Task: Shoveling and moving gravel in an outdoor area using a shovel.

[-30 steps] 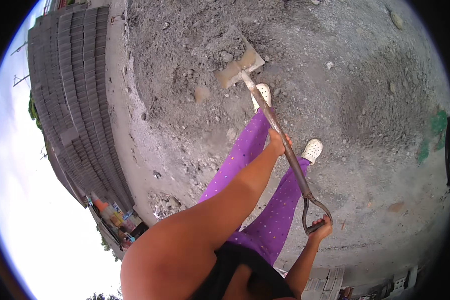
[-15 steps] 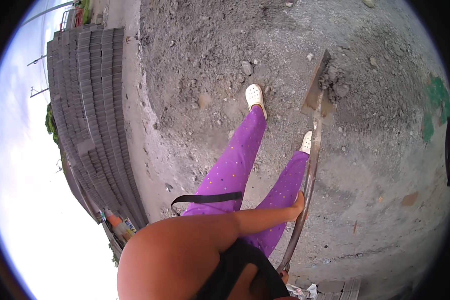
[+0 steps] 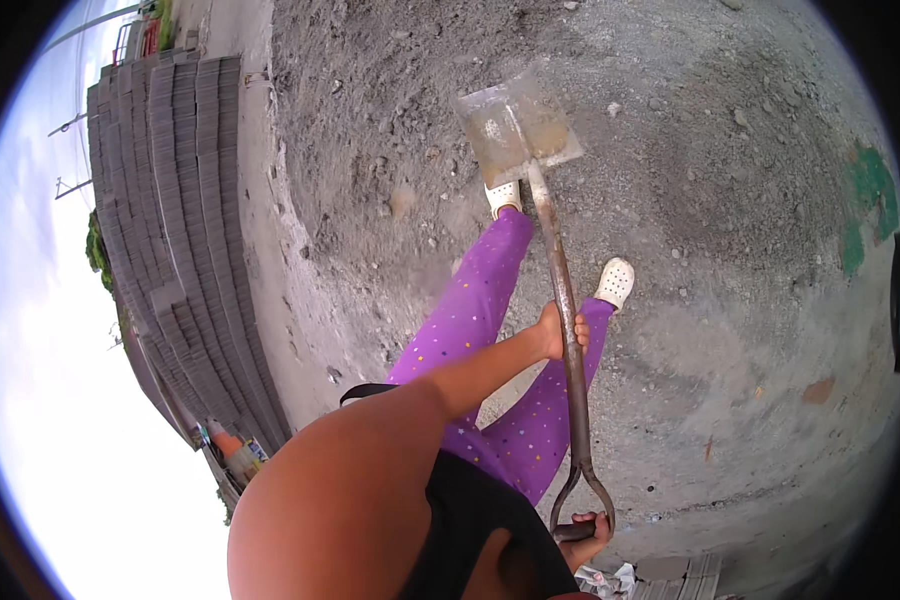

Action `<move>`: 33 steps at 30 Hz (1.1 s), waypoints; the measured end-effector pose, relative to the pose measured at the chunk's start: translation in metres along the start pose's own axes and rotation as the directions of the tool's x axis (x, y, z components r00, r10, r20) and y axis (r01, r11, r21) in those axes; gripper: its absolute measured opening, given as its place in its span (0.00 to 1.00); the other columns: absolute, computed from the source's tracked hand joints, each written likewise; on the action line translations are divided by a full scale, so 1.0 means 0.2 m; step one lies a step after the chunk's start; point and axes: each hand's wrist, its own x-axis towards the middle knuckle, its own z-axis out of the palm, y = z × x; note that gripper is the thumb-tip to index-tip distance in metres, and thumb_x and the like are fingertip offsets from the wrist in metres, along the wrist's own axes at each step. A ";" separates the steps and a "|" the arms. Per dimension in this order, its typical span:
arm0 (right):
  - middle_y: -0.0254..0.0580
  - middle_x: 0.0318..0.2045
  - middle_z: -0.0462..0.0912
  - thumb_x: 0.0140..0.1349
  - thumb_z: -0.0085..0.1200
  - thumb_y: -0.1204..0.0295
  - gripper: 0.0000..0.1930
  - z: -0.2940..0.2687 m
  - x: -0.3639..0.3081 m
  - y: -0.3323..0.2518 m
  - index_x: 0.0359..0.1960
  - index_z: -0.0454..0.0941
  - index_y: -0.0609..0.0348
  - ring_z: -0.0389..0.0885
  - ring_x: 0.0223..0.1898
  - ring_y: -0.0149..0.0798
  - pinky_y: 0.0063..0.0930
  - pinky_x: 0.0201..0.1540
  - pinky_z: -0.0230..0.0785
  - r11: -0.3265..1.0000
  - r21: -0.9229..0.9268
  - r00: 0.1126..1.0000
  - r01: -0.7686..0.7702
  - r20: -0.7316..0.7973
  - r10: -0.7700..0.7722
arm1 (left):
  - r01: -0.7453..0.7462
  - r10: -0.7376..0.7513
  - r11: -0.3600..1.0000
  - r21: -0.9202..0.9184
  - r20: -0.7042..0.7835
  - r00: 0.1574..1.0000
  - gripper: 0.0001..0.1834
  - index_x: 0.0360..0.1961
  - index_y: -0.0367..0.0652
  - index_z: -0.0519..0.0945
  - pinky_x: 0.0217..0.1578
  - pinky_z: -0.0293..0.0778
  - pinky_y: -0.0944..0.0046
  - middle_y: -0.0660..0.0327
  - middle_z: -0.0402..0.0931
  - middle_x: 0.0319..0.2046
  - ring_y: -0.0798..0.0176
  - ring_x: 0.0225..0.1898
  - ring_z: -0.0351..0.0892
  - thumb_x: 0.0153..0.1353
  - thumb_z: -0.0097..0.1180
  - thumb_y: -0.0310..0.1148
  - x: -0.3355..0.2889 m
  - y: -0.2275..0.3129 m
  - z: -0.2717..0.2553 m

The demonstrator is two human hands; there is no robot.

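Note:
A long shovel (image 3: pixel 557 245) runs up the middle of the view, its flat square blade (image 3: pixel 505 150) hovering over or resting near the ground just beyond my left shoe (image 3: pixel 505 198); I cannot tell which. Only a thin smear of grey grit shows on the blade. My left hand (image 3: pixel 562 331) is wrapped around the middle of the shaft. At the near end, the fingers of my right hand (image 3: pixel 588 540) close around the crossbar of the D-shaped handle. Loose grey gravel and sand (image 3: pixel 400 110) lie around the blade.
A darker mound of gravel (image 3: pixel 750 140) spreads to the right of the blade. Long stacks of grey blocks (image 3: pixel 185 230) stand along the left. My right shoe (image 3: pixel 616 282) is on the ground beside the shaft. A green patch (image 3: pixel 870 205) marks the far right.
The shovel blade has swung from right to left, and the clump of grey material on it is gone. Both hands have kept their grip; the D-handle has come into fuller view.

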 end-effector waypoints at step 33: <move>0.31 0.11 0.63 0.54 0.50 0.72 0.04 2.88 -0.24 -0.47 0.26 0.71 0.57 0.62 0.13 0.30 0.25 0.19 0.58 0.794 -0.458 0.881 0.400 0.430 -0.196 | -0.113 0.304 0.783 -0.611 0.218 0.927 0.19 0.18 0.48 0.62 0.25 0.61 0.58 0.65 0.58 0.12 0.63 0.15 0.60 0.60 0.25 0.44 -0.35 2.35 0.21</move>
